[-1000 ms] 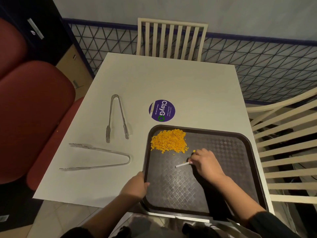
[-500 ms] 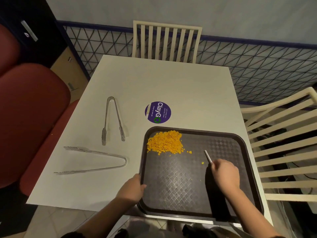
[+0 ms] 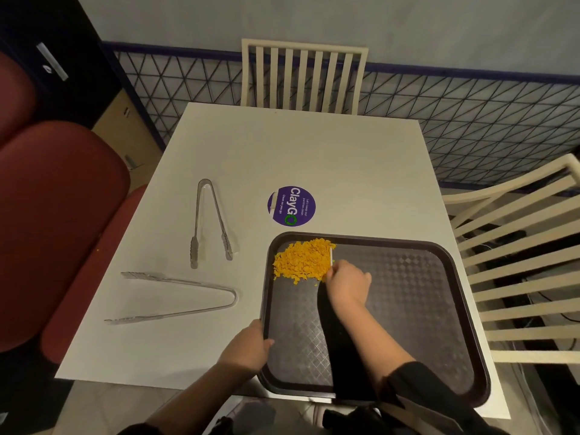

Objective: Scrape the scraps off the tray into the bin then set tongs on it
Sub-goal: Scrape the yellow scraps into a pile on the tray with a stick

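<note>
A dark brown tray (image 3: 417, 296) lies at the table's near right corner, overhanging the front edge a little. A heap of orange scraps (image 3: 299, 260) sits in its far left corner. My right hand (image 3: 346, 285) is closed on a thin white scraper (image 3: 331, 257) pressed against the right side of the heap. My left hand (image 3: 248, 346) grips the tray's left rim near the front. Two metal tongs lie on the table left of the tray: a small pair (image 3: 208, 219) and a larger, wide-open pair (image 3: 175, 298). No bin is in view.
The white table (image 3: 314, 158) carries a round purple sticker (image 3: 291, 206) just beyond the tray. A slatted chair (image 3: 303, 75) stands at the far side, another chair (image 3: 521, 262) at the right, and red padded seats (image 3: 59, 215) at the left.
My right hand swept the scraper left across the tray, from its middle up against the heap, gathering the stray crumbs. My left hand stayed on the rim.
</note>
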The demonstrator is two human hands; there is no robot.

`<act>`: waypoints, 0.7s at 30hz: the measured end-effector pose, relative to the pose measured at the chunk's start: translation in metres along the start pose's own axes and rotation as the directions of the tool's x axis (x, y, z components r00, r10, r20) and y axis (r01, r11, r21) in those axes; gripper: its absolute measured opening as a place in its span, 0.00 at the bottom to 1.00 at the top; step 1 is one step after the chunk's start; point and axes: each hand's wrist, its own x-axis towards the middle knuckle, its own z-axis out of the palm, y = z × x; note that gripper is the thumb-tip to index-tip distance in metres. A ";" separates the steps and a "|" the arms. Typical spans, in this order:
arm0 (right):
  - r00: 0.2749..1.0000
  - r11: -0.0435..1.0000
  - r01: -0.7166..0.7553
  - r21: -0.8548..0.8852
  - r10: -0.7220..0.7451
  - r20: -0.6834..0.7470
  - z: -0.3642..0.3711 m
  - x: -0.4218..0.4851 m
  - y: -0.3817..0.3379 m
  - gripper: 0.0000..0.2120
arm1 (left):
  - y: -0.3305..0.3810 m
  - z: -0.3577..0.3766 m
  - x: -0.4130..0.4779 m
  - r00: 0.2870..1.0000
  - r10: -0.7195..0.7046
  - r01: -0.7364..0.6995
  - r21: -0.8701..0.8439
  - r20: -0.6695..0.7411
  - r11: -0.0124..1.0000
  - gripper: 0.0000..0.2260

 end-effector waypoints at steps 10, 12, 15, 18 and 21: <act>0.998 0.996 -0.057 -0.076 0.057 -0.005 -0.012 0.025 0.015 0.11 | -0.004 0.000 0.002 1.000 0.012 -0.011 -0.024 0.019 1.000 0.15; 1.000 0.996 -0.017 -0.087 0.018 0.014 -0.008 0.024 0.007 0.11 | -0.004 0.000 0.002 1.000 0.017 -0.017 -0.016 0.018 1.000 0.15; 0.999 0.994 0.041 -0.102 -0.038 0.031 -0.005 0.021 -0.006 0.11 | -0.005 0.001 0.003 1.000 0.023 -0.023 -0.008 0.021 1.000 0.15; 0.992 0.987 0.121 -0.109 -0.116 0.046 -0.004 0.018 -0.014 0.11 | -0.005 0.001 0.003 1.000 0.026 -0.026 0.006 0.013 1.000 0.15; 0.985 0.977 0.171 -0.126 -0.167 0.043 -0.007 0.018 -0.014 0.10 | -0.004 0.001 0.002 1.000 0.020 -0.020 0.003 -0.005 1.000 0.14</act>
